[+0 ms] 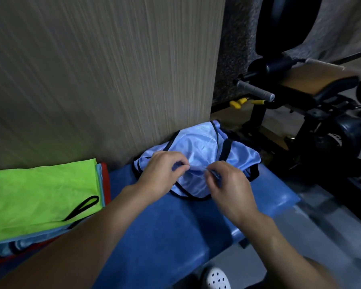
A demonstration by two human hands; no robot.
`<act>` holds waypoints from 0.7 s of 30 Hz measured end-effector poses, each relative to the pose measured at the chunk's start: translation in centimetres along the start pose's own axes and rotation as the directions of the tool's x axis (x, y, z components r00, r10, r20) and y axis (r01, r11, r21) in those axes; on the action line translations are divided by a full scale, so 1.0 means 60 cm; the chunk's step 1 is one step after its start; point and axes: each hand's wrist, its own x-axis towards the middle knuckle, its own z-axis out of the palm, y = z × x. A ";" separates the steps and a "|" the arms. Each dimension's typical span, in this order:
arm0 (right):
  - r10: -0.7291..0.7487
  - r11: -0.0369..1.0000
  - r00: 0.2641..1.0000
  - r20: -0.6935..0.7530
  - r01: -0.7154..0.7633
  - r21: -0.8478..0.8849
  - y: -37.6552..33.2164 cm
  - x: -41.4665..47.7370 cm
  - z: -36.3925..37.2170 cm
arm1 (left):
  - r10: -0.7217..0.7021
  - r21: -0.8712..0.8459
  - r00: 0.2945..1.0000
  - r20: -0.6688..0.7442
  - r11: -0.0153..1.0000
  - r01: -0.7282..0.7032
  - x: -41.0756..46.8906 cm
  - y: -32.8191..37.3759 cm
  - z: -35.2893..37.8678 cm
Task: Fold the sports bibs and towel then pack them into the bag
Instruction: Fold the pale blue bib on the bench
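Observation:
A crumpled light blue sports bib (pixel 198 142) with black trim lies on the blue padded bench (pixel 171 222), against the wall. My left hand (pixel 161 172) pinches a fold of its mesh at the middle. My right hand (pixel 229 184) pinches the same fold just to the right, fingertips almost meeting the left ones. At the left sits a folded stack: a neon green bib (pixel 40 195) with a black loop on top, light blue cloth and something red beneath. No bag is in sight.
A wood-grain wall panel (pixel 102 80) rises right behind the bench. To the right stands black gym equipment (pixel 313 113) with a tan pad, grey handle and yellow pin. Grey floor lies beyond the bench's right end. A white perforated shoe (pixel 216 278) shows at the bottom.

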 end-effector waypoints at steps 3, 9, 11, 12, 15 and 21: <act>0.030 1.000 1.000 -0.003 -0.030 0.007 0.002 -0.007 -0.012 | -0.025 -0.034 1.000 -0.009 0.999 0.024 -0.017 0.016 -0.011; 0.025 1.000 0.999 0.030 -0.024 -0.007 -0.019 -0.016 -0.056 | 0.047 -0.046 0.998 -0.028 0.998 -0.048 -0.070 0.050 -0.056; 0.017 0.999 0.999 0.033 -0.015 -0.044 -0.020 -0.034 -0.071 | 0.060 -0.049 0.998 -0.005 0.997 -0.060 -0.096 0.066 -0.061; 0.015 0.999 0.999 0.050 -0.012 -0.050 -0.019 -0.045 -0.076 | 0.061 -0.054 0.998 0.024 0.997 -0.060 -0.110 0.076 -0.060; -0.024 0.998 0.993 0.113 0.031 -0.055 -0.015 -0.073 -0.082 | 0.034 -0.060 0.977 0.213 0.998 -0.022 -0.149 0.095 -0.051; -0.088 0.990 0.983 0.159 0.104 -0.097 -0.034 -0.069 -0.061 | -0.036 0.085 0.984 0.173 0.996 0.021 -0.177 0.070 -0.041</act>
